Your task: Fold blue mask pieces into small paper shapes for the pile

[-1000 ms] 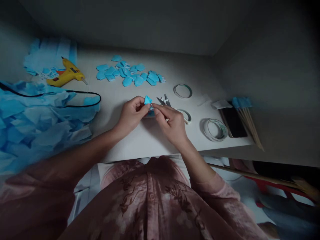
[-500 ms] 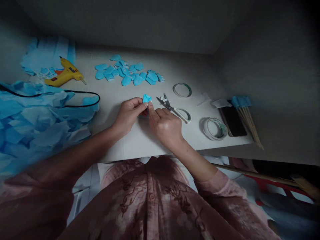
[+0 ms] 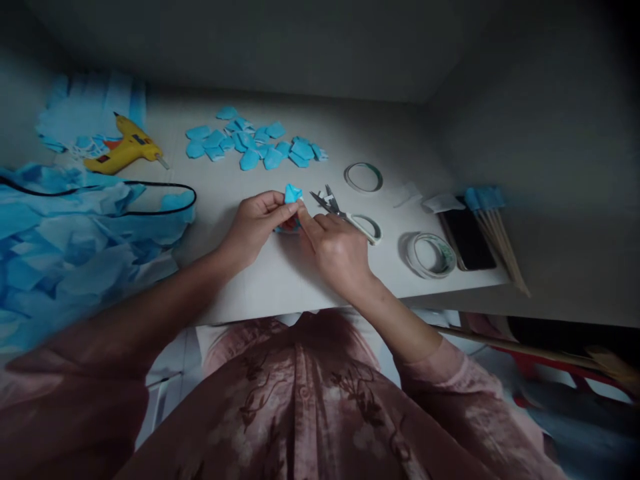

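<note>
Between my two hands is a small folded piece of blue fabric (image 3: 293, 193), with some white at its lower edge. My left hand (image 3: 257, 220) pinches it from the left between thumb and fingers. From the right, my right hand (image 3: 335, 247) has its index fingertip and thumb against the lower edge, the other fingers curled in. More blue shows under the fingers, partly hidden. Just right of the piece lie open scissors (image 3: 345, 215) with white handles, white scraps by their blades. Beyond my hands several cut blue pieces (image 3: 250, 141) are spread on the white table (image 3: 260, 293).
At left are a yellow glue gun (image 3: 125, 148), a heap of blue fabric (image 3: 95, 247) with a black cord over it, and a stack of pale blue sheets (image 3: 100, 110). At right lie tape rolls (image 3: 431, 256), a phone (image 3: 470, 240) and blue-tipped sticks (image 3: 500, 233). Walls enclose the back and right.
My right hand has shifted slightly right and down along the piece, its index finger still touching the edge. The left hand keeps its pinch. The view has moved a little.
</note>
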A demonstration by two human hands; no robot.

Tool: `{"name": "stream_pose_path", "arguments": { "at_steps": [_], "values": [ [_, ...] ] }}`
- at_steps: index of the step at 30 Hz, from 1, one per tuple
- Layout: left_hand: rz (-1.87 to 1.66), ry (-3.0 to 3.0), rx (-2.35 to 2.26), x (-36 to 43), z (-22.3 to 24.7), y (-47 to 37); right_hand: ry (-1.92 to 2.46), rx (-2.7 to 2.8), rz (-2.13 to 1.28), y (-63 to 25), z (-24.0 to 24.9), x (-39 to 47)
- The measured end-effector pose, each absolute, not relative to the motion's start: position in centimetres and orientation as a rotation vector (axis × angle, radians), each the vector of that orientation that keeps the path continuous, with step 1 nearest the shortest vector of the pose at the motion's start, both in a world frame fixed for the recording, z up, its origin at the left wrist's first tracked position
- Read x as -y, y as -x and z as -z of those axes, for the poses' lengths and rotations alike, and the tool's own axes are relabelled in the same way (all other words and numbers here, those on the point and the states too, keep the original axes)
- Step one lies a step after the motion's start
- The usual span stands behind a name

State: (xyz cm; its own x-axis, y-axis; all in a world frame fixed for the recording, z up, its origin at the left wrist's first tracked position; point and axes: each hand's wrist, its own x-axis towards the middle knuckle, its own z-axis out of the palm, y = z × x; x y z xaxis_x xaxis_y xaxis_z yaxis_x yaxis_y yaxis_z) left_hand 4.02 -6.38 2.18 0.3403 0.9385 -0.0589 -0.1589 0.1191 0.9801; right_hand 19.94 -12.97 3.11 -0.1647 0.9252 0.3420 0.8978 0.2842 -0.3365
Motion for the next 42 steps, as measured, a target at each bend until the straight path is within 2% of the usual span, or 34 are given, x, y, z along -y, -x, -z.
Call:
{"name": "stream_pose_path", "arguments": {
  "at_steps": [7,14,20,32,42],
  "values": [
    [-0.919,-1.216,-0.833,6.4,-2.3,-3.9,1.417,1.672,-0.584,-22.7,-4.6,12.1],
    [-0.925,-1.261,-0.894,6.5,-2.8,-4.0,1.334,1.533,-0.69,-23.1,-3.4,11.1],
    [-0.886,-1.386,-0.888,6.5,-2.8,-3.8,1.201,1.481,-1.043,-24.1,-3.2,9.4],
    [-0.96,-1.242,-0.909,6.3,-3.4,-3.9,1.194,1.475,-0.877,-22.5,-3.0,7.4],
    [-0.914,-1.314,-0.966,6.0,-3.0,-3.7,1.142,1.453,-0.999,-23.1,-2.6,7.8]
  ]
}}
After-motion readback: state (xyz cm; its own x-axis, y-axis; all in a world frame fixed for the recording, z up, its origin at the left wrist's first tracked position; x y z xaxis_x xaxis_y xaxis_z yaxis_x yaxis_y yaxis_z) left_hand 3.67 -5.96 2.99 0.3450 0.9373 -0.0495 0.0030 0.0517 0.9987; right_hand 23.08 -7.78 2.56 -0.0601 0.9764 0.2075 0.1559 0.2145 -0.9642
